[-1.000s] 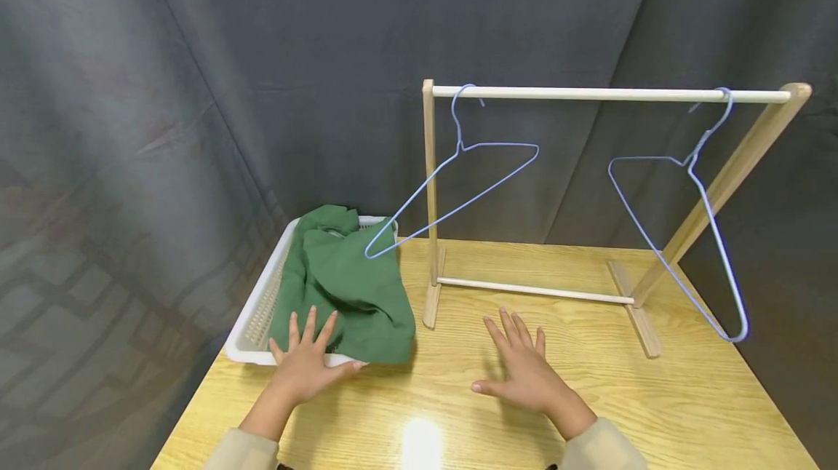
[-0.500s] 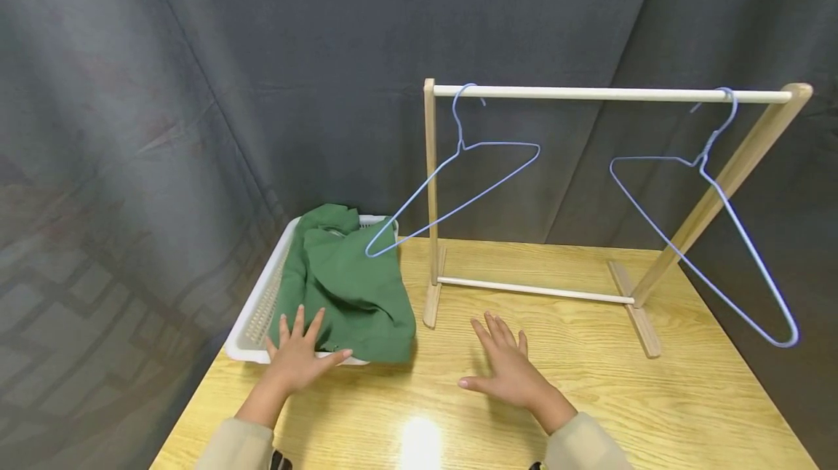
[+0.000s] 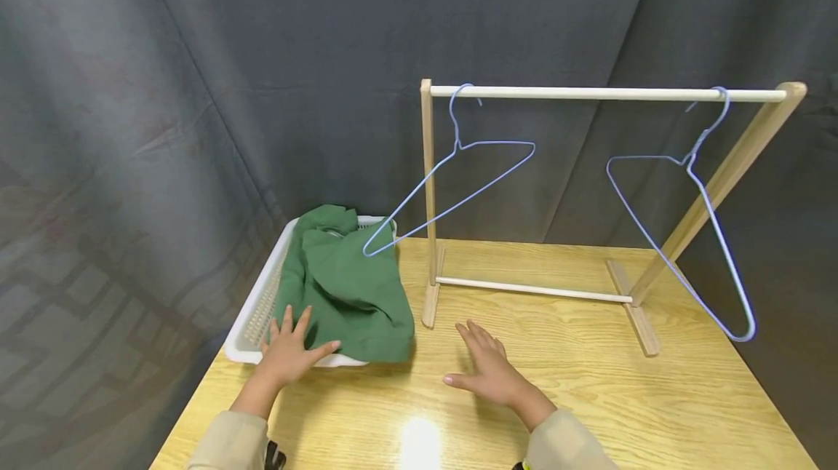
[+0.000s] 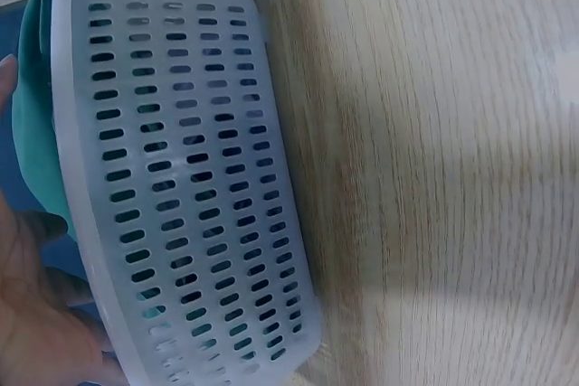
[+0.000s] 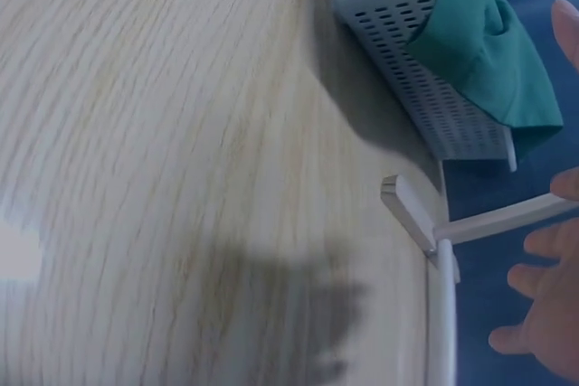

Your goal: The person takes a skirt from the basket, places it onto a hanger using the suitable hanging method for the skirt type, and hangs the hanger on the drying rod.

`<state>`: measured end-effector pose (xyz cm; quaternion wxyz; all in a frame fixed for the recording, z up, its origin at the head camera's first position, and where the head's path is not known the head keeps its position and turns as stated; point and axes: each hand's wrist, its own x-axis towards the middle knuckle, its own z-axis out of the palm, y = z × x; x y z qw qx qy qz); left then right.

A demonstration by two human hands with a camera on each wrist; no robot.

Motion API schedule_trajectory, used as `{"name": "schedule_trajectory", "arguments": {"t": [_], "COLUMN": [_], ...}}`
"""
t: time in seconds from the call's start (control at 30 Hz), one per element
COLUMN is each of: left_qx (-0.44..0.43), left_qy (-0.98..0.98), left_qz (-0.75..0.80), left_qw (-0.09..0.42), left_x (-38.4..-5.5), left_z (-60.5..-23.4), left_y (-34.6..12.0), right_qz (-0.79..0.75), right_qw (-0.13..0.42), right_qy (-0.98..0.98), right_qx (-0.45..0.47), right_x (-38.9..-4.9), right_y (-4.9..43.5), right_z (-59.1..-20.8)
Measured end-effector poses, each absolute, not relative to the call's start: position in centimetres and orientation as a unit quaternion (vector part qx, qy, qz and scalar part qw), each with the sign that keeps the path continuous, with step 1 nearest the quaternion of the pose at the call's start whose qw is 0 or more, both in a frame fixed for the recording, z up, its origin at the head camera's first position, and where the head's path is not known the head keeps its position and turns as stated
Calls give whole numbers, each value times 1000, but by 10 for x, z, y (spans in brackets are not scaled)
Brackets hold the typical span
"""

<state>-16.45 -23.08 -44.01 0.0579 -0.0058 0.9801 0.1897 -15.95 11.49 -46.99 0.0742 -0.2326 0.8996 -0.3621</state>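
Observation:
A green cloth garment (image 3: 356, 288) lies bunched in a white perforated basket (image 3: 255, 310) at the left of the table, its right side draped over the basket's rim. My left hand (image 3: 286, 355), fingers spread, is at the basket's near rim and overlaps the garment's lower edge in the head view. In the left wrist view this hand (image 4: 41, 305) shows beside the basket's rim (image 4: 77, 160). My right hand (image 3: 487, 368) hovers over the table to the right of the basket, fingers extended and nothing in it. The right wrist view shows its fingers (image 5: 543, 277) at the right edge.
Behind my right hand stands a wooden clothes rack (image 3: 609, 94) with white rails. Two blue hangers hang on it, a left hanger (image 3: 487, 188) reaching over the basket and a right hanger (image 3: 681, 273). A grey curtain (image 3: 340, 77) covers the back, behind the wooden table (image 3: 641, 412).
Both hands have drifted left and slightly downward, fingers still extended. The right hanger has swung outward to the right and back again. The garment and basket have stayed in place.

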Motion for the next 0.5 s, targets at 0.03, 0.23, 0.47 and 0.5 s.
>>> {"name": "schedule_trajectory", "arguments": {"t": [0.03, 0.23, 0.47, 0.5], "left_qx": [-9, -16, -23, -24], "left_qy": [980, 977, 973, 972], "left_qz": [190, 199, 215, 219], "left_qw": [60, 70, 78, 79], "left_x": [-165, -170, -176, -177], "left_z": [-441, -443, -442, -442], "left_y": [-232, -236, -239, -240], "right_qz": [-365, -379, -422, -429], "right_qw": [78, 98, 132, 136], "right_qy": [898, 893, 871, 867], "right_qx": [-233, -220, -213, -214], "right_x": [-160, -162, -167, -168], "right_y": [114, 111, 108, 108], "right_z": [-471, -476, -477, -478]}}
